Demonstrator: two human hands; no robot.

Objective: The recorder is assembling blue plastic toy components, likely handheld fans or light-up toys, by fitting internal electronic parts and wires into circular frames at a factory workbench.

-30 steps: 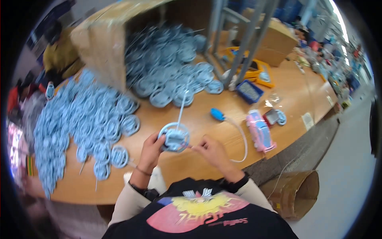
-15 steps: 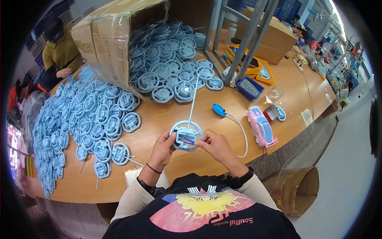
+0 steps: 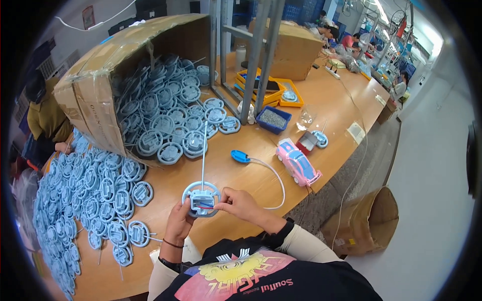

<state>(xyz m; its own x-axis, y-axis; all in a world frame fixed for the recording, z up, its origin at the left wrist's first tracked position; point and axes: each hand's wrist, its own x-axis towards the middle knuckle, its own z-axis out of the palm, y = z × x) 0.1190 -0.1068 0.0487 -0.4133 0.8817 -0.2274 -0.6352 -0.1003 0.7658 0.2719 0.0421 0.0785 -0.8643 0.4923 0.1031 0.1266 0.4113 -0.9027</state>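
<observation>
A light blue toy steering wheel (image 3: 189, 193) is held above the table's front edge, its open compartment facing up and a long thin pale rod pointing away from it. My left hand (image 3: 178, 221) is closed round the wheel's lower left rim, thumb on top. From the right, my right hand (image 3: 242, 204) pinches at the edge of the compartment. Thin red and blue wires (image 3: 204, 205) lie in the compartment and run to its fingertips; the exact grip there is partly hidden.
Many similar wheels (image 3: 105, 188) are heaped at left and spill from a tipped carton (image 3: 85, 103). A blue controller (image 3: 240, 156) with a white cable, a pink toy car (image 3: 297, 163), a blue bin of small parts (image 3: 273, 119) and a metal frame (image 3: 261, 60) stand rightward. A person sits far left.
My view has swung to the right, so the table's things appear farther left. Both hands keep their hold at the steering wheel, with little visible change in the fingers.
</observation>
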